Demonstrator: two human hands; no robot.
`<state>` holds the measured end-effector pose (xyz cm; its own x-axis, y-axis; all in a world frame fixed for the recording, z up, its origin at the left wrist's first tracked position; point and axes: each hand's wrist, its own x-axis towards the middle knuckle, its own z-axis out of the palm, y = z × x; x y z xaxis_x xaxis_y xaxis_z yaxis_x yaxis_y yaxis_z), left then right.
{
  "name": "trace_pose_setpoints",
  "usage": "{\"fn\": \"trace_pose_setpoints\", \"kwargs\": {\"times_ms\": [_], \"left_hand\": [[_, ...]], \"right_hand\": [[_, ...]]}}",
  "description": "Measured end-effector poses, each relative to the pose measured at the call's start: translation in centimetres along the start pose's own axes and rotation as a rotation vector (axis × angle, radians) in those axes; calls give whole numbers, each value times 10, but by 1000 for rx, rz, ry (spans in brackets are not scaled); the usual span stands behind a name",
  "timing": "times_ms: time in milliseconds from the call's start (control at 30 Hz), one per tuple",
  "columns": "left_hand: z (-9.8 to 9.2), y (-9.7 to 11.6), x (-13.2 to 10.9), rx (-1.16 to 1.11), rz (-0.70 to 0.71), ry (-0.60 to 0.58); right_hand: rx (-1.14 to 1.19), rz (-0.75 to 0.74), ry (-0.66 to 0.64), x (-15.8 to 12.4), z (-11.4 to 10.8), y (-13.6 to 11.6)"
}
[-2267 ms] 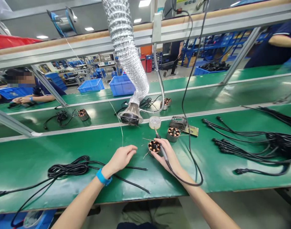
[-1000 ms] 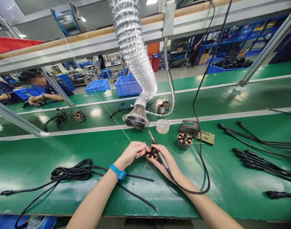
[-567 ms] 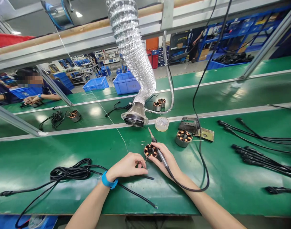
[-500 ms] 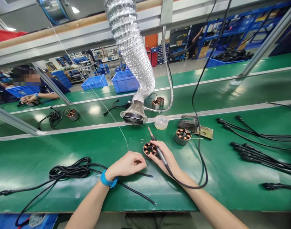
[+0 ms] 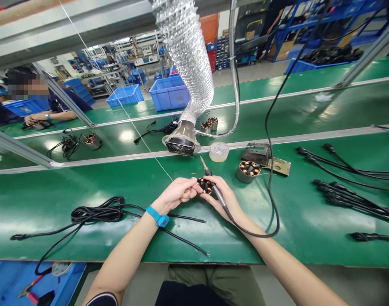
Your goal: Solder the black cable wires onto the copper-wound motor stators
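Note:
My right hand (image 5: pixel 224 196) holds a soldering iron (image 5: pixel 218 194), its tip pointing up and away from me. The same hand's thumb and fingers grip a round motor stator (image 5: pixel 204 185) with copper windings. My left hand (image 5: pixel 181 192), with a blue wrist strap (image 5: pixel 158 216), is closed in a pinch at the stator's left rim. What its fingertips hold is hidden. A thin pale wire (image 5: pixel 150 151) runs down from above to the back of the left hand. A second stator (image 5: pixel 248 171) sits to the right, near a metal stand (image 5: pixel 257 153).
A fume duct nozzle (image 5: pixel 181 143) hangs beyond my hands, beside a round translucent tub (image 5: pixel 219 151). A coiled black cable (image 5: pixel 97 212) lies at left, its stripped ends under my left forearm. Several black cables (image 5: pixel 350 197) lie right. Another person (image 5: pixel 35 97) works across the bench.
My left hand has moved up and right to the stator, its fingers now at the rim. The view has tilted down. My right hand keeps its hold on the iron and stator.

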<state>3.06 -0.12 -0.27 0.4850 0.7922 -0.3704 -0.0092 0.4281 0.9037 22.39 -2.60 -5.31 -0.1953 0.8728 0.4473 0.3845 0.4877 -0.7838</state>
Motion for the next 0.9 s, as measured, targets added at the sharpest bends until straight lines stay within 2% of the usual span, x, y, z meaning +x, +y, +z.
{"fn": "trace_pose_setpoints", "kwargs": {"times_ms": [67,167,233,367,433,500,567,633,700,767,833,900], "left_hand": [[-2,1,-3,70,12,77],[-9,3,-15,319,100,247],[-13,2,-26,519,153,265],[-13,-10,-38,894,279,-29],[-7,-17,-39,1060,361,-123],[-4,-20,-38,1128,399,-171],[-5,-16,-38,1056,381,-208],[-11,-9,-39,831,313,-206],[-21,-1,-40,526,291,-101],[-29,3,-38,274,360,59],[-32,4,-35,158,449,184],[-31,2,-32,126,490,229]], "right_hand": [[-3,-1,1,0,0,0],[-7,13,1,0,-2,-2],[-12,20,10,1,-3,-5],[-3,31,14,2,-5,-10],[-2,39,13,3,-6,-11],[-14,30,18,3,-6,-10],[-26,19,30,2,-7,-7],[-34,30,42,2,-6,-2],[-35,52,42,3,-6,1],[-27,62,16,4,-5,1],[-8,57,-39,5,-5,-1],[7,36,-102,5,-5,-7]]}}
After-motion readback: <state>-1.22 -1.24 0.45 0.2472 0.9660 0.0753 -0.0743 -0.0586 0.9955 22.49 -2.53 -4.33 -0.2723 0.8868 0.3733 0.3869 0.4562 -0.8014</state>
